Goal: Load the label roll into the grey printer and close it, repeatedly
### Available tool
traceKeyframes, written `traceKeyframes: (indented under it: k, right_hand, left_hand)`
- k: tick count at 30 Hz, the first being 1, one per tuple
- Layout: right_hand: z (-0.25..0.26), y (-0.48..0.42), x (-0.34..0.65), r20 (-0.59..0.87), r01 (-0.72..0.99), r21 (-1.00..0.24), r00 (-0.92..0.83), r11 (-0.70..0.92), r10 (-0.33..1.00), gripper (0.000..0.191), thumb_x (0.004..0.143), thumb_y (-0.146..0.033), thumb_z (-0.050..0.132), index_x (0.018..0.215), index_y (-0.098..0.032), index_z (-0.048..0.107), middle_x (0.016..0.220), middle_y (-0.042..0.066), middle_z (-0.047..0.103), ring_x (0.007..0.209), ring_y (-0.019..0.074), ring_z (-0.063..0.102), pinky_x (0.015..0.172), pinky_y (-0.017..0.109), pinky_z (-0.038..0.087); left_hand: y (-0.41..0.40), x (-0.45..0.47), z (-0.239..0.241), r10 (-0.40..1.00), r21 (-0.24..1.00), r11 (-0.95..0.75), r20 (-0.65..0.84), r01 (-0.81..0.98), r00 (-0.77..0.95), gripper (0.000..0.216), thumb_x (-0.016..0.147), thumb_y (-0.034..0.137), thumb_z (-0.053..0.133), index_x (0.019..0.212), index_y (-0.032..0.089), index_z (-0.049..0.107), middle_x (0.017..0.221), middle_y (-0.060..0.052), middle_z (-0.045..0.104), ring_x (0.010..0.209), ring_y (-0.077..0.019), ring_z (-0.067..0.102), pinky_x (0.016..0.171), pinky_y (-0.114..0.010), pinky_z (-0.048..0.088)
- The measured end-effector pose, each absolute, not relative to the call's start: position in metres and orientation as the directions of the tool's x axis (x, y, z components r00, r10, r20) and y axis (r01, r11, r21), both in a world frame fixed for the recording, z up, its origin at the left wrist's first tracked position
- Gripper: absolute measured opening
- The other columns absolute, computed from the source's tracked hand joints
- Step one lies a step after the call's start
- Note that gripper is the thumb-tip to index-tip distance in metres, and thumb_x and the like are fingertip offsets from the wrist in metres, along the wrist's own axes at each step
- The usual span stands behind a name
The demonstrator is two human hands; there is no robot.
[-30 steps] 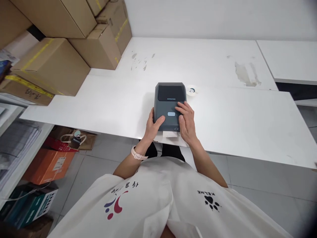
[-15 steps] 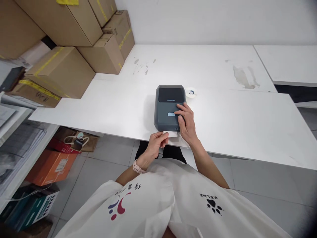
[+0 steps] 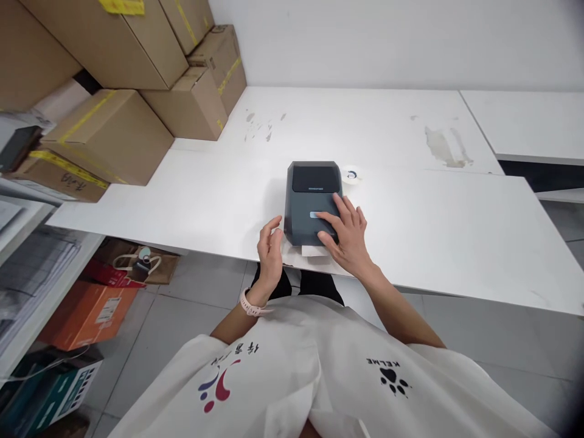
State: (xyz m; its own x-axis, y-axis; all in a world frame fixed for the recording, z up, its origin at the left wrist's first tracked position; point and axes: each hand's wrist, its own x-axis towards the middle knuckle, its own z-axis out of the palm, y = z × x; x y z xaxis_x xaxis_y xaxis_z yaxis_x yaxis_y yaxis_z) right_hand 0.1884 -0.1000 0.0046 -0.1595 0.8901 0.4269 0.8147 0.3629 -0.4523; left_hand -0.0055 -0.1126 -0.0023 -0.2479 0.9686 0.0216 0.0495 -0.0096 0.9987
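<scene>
A dark grey label printer [image 3: 301, 210] stands on the white table near its front edge. My right hand [image 3: 349, 234] rests over the printer's right side, fingers spread, with the index finger at the light rectangular button on top. Beside the printer's left front corner is my left hand [image 3: 270, 249], its fingers apart and holding nothing; I cannot tell whether it touches the casing. A white paper label [image 3: 314, 250] sticks out from the printer's front. Behind the right side lies a small roll of white labels [image 3: 351, 175].
Brown cardboard boxes [image 3: 114, 131] with yellow tape are stacked at the table's left end. The white table [image 3: 433, 231] runs to the right, with worn patches on its top. At the lower left, an orange box [image 3: 86, 313] sits on the floor by a shelf.
My left hand has let go of the paper label and moved left beside the printer. My right hand's fingers have spread over the printer's top.
</scene>
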Motion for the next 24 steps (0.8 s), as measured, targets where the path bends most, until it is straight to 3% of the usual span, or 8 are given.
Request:
traceKeyframes:
  k: [2, 4, 9, 13, 16, 19, 22, 24]
  right_hand:
    - [0.0, -0.104, 0.193, 0.41, 0.753, -0.562, -0.106, 0.342, 0.906, 0.06, 0.101, -0.06, 0.038, 0.152, -0.028, 0.039, 0.169, 0.014, 0.026, 0.157, 0.0354, 0.024, 0.12, 0.066, 0.026]
    - [-0.001, -0.106, 0.197, 0.405, 0.68, -0.658, -0.043, 0.324, 0.913, 0.069, 0.101, -0.061, 0.038, 0.159, -0.027, 0.025, 0.168, 0.016, 0.028, 0.156, 0.0353, 0.027, 0.118, 0.064, 0.033]
    - [0.024, -0.083, 0.204, 0.46, 0.537, -0.748, -0.003, 0.389, 0.888, 0.067, 0.103, -0.061, 0.031, 0.162, -0.032, 0.017, 0.168, 0.01, 0.029, 0.153, 0.0309, 0.035, 0.118, 0.053, 0.043]
    - [0.054, -0.037, 0.209, 0.509, 0.473, -0.758, -0.002, 0.45, 0.861, 0.069, 0.1, -0.07, 0.017, 0.162, -0.041, 0.007, 0.172, 0.0, 0.017, 0.158, 0.0288, 0.025, 0.119, 0.052, 0.042]
    - [0.069, 0.007, 0.215, 0.487, 0.377, -0.813, 0.025, 0.443, 0.873, 0.07, 0.098, -0.074, 0.016, 0.161, -0.044, 0.007, 0.173, -0.006, 0.012, 0.159, 0.0254, 0.021, 0.121, 0.047, 0.041]
    - [0.073, 0.045, 0.219, 0.482, 0.359, -0.825, 0.04, 0.437, 0.875, 0.073, 0.096, -0.076, 0.02, 0.161, -0.043, 0.011, 0.17, -0.003, 0.021, 0.157, 0.0253, 0.026, 0.122, 0.048, 0.04]
    - [0.069, 0.059, 0.216, 0.586, 0.476, -0.728, 0.061, 0.493, 0.808, 0.072, 0.097, -0.073, 0.024, 0.161, -0.041, 0.016, 0.165, 0.001, 0.033, 0.155, 0.0295, 0.03, 0.12, 0.054, 0.039]
    - [0.063, 0.054, 0.209, 0.669, 0.591, -0.627, 0.074, 0.508, 0.739, 0.064, 0.102, -0.063, 0.025, 0.158, -0.034, 0.029, 0.159, 0.006, 0.043, 0.151, 0.0304, 0.037, 0.118, 0.055, 0.039]
  left_hand:
    - [-0.11, -0.002, 0.006, 0.983, 0.999, -0.005, 0.013, 0.048, -0.183, 0.048, 0.099, 0.053, 0.045, 0.137, 0.029, 0.06, 0.154, -0.005, 0.053, 0.141, -0.0225, 0.05, 0.113, -0.035, 0.045]
    - [-0.105, 0.0, 0.015, 0.99, 0.999, -0.03, 0.034, 0.037, -0.138, 0.052, 0.099, 0.056, 0.043, 0.14, 0.028, 0.058, 0.157, -0.005, 0.051, 0.146, -0.0239, 0.046, 0.117, -0.036, 0.042]
    - [-0.065, 0.001, 0.027, 0.976, 0.991, -0.136, 0.137, 0.022, -0.168, 0.052, 0.1, 0.054, 0.04, 0.141, 0.026, 0.057, 0.151, -0.005, 0.058, 0.145, -0.0239, 0.048, 0.119, -0.037, 0.041]
    - [-0.024, 0.006, 0.021, 0.991, 0.989, -0.043, 0.06, 0.142, -0.118, 0.054, 0.097, 0.039, 0.046, 0.15, 0.028, 0.044, 0.16, -0.004, 0.047, 0.15, -0.0242, 0.041, 0.12, -0.039, 0.038]
    - [-0.006, 0.009, 0.015, 0.997, 0.946, 0.067, -0.071, 0.317, 0.003, 0.072, 0.089, 0.033, 0.057, 0.156, 0.026, 0.033, 0.164, -0.009, 0.039, 0.15, -0.0318, 0.04, 0.115, -0.043, 0.043]
    - [0.0, 0.009, 0.013, 0.994, 0.891, 0.073, -0.104, 0.448, 0.046, 0.078, 0.085, 0.028, 0.06, 0.157, 0.024, 0.031, 0.161, -0.011, 0.044, 0.143, -0.0351, 0.048, 0.109, -0.046, 0.047]
    - [0.001, 0.009, 0.011, 0.997, 0.857, 0.046, -0.073, 0.514, 0.032, 0.079, 0.081, 0.025, 0.06, 0.155, 0.026, 0.035, 0.156, -0.01, 0.051, 0.136, -0.035, 0.055, 0.106, -0.046, 0.049]
    - [0.002, 0.008, 0.009, 0.999, 0.851, 0.026, -0.044, 0.524, 0.022, 0.078, 0.08, 0.024, 0.06, 0.154, 0.026, 0.037, 0.149, -0.009, 0.058, 0.131, -0.0345, 0.059, 0.105, -0.046, 0.05]
